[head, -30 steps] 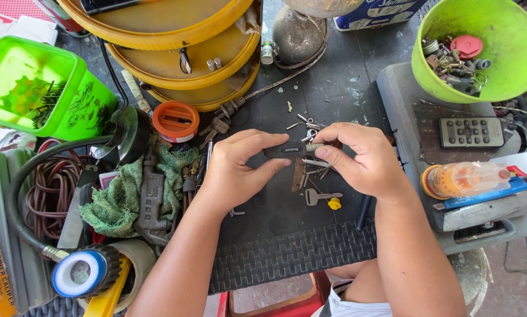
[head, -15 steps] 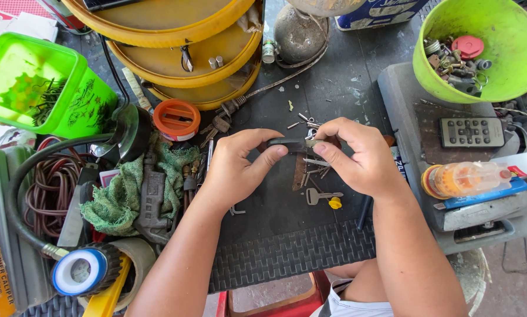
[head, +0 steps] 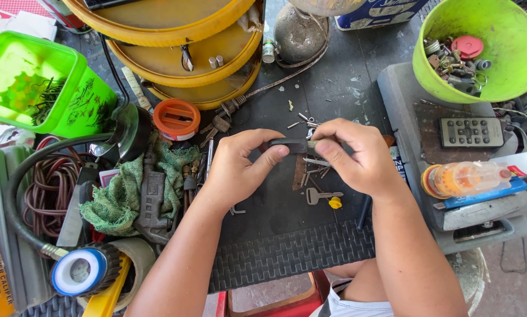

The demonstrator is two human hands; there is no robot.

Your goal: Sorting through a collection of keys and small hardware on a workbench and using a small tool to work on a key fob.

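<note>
Over a black rubber mat [head: 287, 246], my left hand [head: 237, 167] and my right hand [head: 354, 155] both pinch a small dark flat piece [head: 291, 145], likely a key fob shell, held level between them. The left thumb and forefinger grip its left end, the right fingers its right end. Under the hands on the mat lie a silver key [head: 317, 195] with a yellow tag [head: 334, 203], a rusty metal strip [head: 299, 172] and several small screws and pins.
Stacked yellow trays [head: 199, 53] sit at the back. A green box [head: 37, 82] stands at left, a green bowl of small parts [head: 480, 47] at right. A remote control [head: 470, 131], an orange bottle [head: 466, 178], a green rag [head: 125, 194], hose and tape rolls crowd the sides.
Both hands have shifted slightly; the dark piece is now held out flat between the fingertips instead of cupped close under the right hand.
</note>
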